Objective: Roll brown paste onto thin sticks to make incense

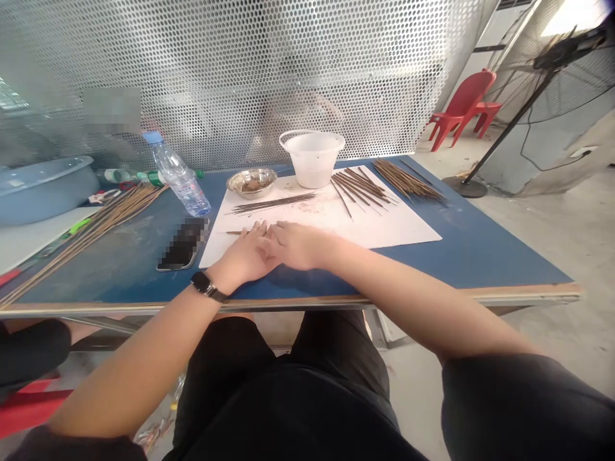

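Brown sticks point(273, 203) on white sheet point(398, 227), steel bowl point(250, 182), bucket point(312, 159), water bottle point(177, 174)

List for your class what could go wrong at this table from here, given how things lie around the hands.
The left hand lies beside a thin stick on the white sheet, so it might push the stick aside. The water bottle stands near the phone; if tipped, it could wet it. The long sticks reach the front edge of the table and could be knocked off.
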Demonstrator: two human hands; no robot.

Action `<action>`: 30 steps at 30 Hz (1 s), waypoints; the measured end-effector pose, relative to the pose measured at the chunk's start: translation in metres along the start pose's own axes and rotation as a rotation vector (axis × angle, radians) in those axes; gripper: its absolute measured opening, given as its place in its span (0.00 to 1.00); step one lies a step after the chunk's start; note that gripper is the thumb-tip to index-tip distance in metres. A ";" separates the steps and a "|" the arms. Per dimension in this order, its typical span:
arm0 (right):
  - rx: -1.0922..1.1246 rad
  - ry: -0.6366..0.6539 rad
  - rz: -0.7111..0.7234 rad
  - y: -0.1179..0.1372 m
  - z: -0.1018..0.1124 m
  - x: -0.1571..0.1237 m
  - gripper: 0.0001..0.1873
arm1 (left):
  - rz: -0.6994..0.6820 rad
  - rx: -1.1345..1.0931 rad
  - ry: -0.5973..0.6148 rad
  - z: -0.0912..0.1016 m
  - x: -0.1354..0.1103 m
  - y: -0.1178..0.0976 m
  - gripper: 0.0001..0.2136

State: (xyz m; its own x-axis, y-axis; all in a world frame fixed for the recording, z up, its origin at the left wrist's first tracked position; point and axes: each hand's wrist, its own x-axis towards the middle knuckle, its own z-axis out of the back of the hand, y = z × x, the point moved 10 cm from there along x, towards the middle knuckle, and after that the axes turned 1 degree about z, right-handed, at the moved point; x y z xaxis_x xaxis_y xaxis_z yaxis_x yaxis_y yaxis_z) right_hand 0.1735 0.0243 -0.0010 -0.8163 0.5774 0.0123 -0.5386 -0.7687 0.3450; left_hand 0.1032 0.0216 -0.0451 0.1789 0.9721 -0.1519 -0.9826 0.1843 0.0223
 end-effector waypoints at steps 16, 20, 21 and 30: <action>0.062 0.017 -0.085 0.001 -0.029 -0.027 0.47 | -0.035 -0.018 -0.017 0.001 -0.027 -0.006 0.46; 0.051 -0.030 -0.043 0.007 -0.033 -0.020 0.55 | -0.016 -0.050 -0.003 -0.004 -0.033 -0.006 0.45; 0.041 -0.035 -0.043 0.005 -0.033 -0.012 0.55 | -0.010 -0.058 0.000 -0.003 -0.028 -0.004 0.45; -0.075 0.046 -0.148 -0.013 -0.028 0.023 0.48 | -0.044 -0.090 0.081 0.002 0.017 0.023 0.51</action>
State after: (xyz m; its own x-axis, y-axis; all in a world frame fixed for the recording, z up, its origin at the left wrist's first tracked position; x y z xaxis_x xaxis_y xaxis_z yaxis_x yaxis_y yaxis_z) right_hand 0.1555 0.0400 -0.0315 -0.7346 0.6741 -0.0766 -0.6663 -0.6956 0.2688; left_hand 0.0833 0.0424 -0.0446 0.2207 0.9479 -0.2299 -0.9751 0.2090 -0.0744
